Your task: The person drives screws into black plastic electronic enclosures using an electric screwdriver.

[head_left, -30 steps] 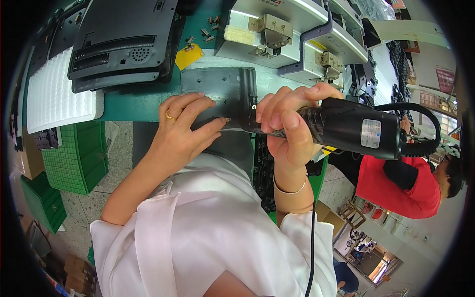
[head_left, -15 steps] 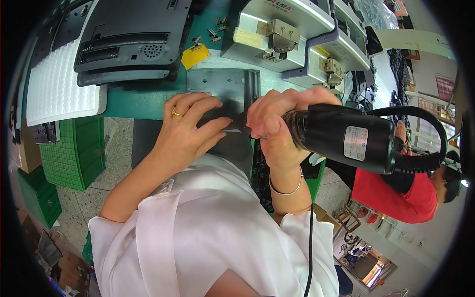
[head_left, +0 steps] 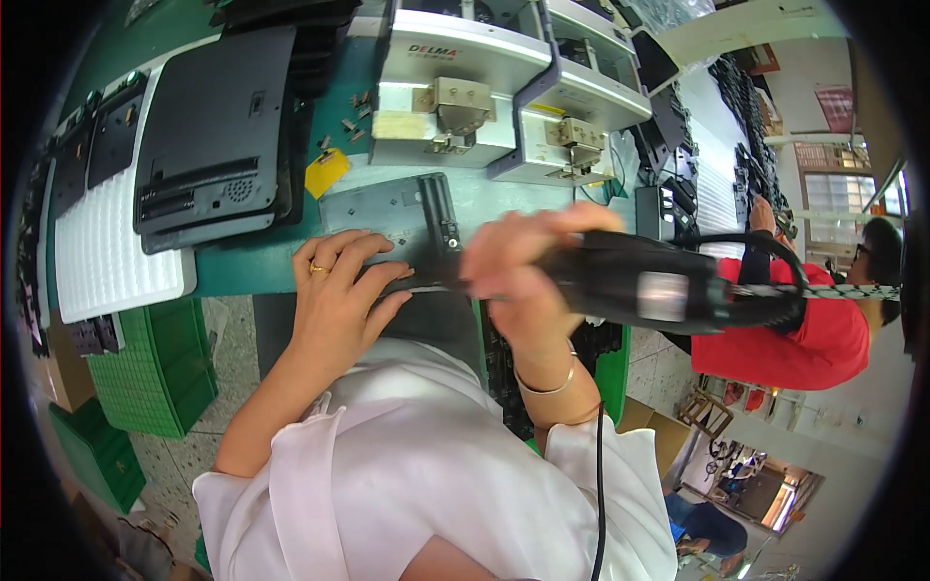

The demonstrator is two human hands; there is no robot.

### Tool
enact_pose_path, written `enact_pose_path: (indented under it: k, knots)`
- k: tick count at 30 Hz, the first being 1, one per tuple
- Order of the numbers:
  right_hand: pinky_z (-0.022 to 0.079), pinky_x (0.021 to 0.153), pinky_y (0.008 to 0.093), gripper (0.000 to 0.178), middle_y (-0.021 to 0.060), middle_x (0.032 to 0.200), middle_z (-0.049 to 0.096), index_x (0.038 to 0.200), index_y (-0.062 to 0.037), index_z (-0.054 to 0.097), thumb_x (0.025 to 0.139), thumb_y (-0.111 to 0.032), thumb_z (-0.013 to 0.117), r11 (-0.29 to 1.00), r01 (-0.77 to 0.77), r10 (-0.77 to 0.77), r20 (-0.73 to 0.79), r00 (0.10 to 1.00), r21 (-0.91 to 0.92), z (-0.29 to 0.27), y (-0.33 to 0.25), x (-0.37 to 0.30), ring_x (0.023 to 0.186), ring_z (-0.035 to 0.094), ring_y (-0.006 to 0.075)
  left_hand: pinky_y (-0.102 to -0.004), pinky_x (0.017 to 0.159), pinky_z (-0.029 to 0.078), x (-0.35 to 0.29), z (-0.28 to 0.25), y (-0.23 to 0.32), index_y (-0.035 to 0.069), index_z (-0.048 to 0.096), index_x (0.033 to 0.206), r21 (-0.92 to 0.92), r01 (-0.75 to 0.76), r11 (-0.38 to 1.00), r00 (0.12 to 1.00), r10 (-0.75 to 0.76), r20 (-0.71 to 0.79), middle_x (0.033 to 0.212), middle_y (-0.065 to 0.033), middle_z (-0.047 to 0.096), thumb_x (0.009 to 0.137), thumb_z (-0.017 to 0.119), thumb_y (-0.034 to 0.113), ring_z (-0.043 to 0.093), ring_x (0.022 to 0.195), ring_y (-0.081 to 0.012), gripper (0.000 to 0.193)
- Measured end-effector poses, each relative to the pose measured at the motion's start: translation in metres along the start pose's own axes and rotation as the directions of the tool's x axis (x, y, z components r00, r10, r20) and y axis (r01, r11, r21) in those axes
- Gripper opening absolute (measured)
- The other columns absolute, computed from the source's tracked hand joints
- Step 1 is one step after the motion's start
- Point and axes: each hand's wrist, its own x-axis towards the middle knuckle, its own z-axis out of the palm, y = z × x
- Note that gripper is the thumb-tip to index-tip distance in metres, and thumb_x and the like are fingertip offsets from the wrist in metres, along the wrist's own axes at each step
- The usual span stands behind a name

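A flat dark plastic panel (head_left: pixel 373 211), with a raised ridged strip along its right side, lies at the bench's near edge. My left hand (head_left: pixel 339 281), a ring on one finger, rests on the panel's near part with its fingers apart. My right hand (head_left: pixel 518 276) is wrapped round a black electric screwdriver (head_left: pixel 620 281), held nearly level with its cable end to the right. Motion blurs this hand and the tool. The driver's tip points left toward the panel's near right corner; whether it touches cannot be made out.
Black plastic housings (head_left: pixel 213 136) are stacked at left on a white ribbed foam tray (head_left: pixel 121 247). Small metal parts (head_left: pixel 356 116) and a yellow tag (head_left: pixel 326 172) lie beyond the panel. Two screw-feeder machines (head_left: pixel 455 116) stand behind. Green crates (head_left: pixel 155 368) sit below left; a person in red (head_left: pixel 785 329) is at right.
The view has shifted, so the bench and machines appear farther left and lower. My right hand and the screwdriver are now blurred by motion; the left hand stays on the panel.
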Motion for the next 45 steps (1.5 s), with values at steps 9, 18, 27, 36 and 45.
enact_pose_path:
  k: [9,18,27,36,45]
  knots:
    - [0.051,0.058,0.0346,0.039,0.0072,0.066,0.051,0.116,-0.0058,0.038,0.083,-0.004,0.059,0.818,0.377,-0.538,-0.347,0.768,-0.435,-0.073,-0.045,0.067,0.058,0.052,0.0153,-0.0441,0.098,0.03,0.013,0.006,0.004,0.015,0.068,0.095,-0.031,0.009,0.999,0.999,-0.008,0.043,0.115,-0.0017,0.057,0.074,0.075,0.023,0.048,0.115,-0.0229,0.024]
    - [0.054,0.058,0.0349,0.039,0.0114,0.068,0.055,0.119,-0.0025,0.037,0.085,0.0,0.057,0.799,0.353,-0.521,-0.266,0.811,-0.486,-0.074,-0.034,0.071,0.053,0.052,0.0166,-0.044,0.097,0.031,0.013,0.005,0.002,0.015,0.069,0.095,-0.017,0.009,1.0,0.999,-0.009,0.048,0.115,-0.0019,0.057,0.073,0.075,0.024,0.048,0.115,-0.023,0.025]
    - [0.053,0.056,0.0333,0.04,0.0116,0.067,0.055,0.119,-0.0013,0.037,0.085,0.002,0.059,0.86,0.269,-0.383,-0.201,0.902,-0.434,-0.077,-0.037,0.083,0.053,0.053,0.0171,-0.0441,0.098,0.031,0.013,0.004,0.002,0.014,0.069,0.096,-0.02,0.015,1.0,0.998,-0.014,0.058,0.115,-0.0023,0.058,0.072,0.076,0.022,0.049,0.115,-0.0237,0.026]
    - [0.049,0.053,0.035,0.037,0.0089,0.064,0.053,0.116,-0.002,0.043,0.083,0.002,0.062,0.946,0.108,-0.201,-0.292,0.935,-0.305,-0.073,-0.047,0.083,0.049,0.05,0.0168,-0.0437,0.1,0.03,0.009,-0.001,0.0,0.012,0.063,0.099,-0.101,0.065,0.993,0.995,-0.056,0.087,0.117,-0.0033,0.058,0.069,0.078,0.013,0.049,0.117,-0.0245,0.033]
    - [0.046,0.052,0.0345,0.042,0.004,0.064,0.05,0.122,-0.0114,0.036,0.088,-0.011,0.06,0.996,-0.078,0.08,-0.064,0.995,0.031,-0.001,-0.023,0.013,0.052,0.047,0.0155,-0.0422,0.098,0.031,0.012,-0.001,-0.005,0.013,0.061,0.096,-0.162,0.075,0.984,0.993,-0.059,0.1,0.118,-0.0005,0.057,0.07,0.077,0.013,0.049,0.116,-0.0224,0.031]
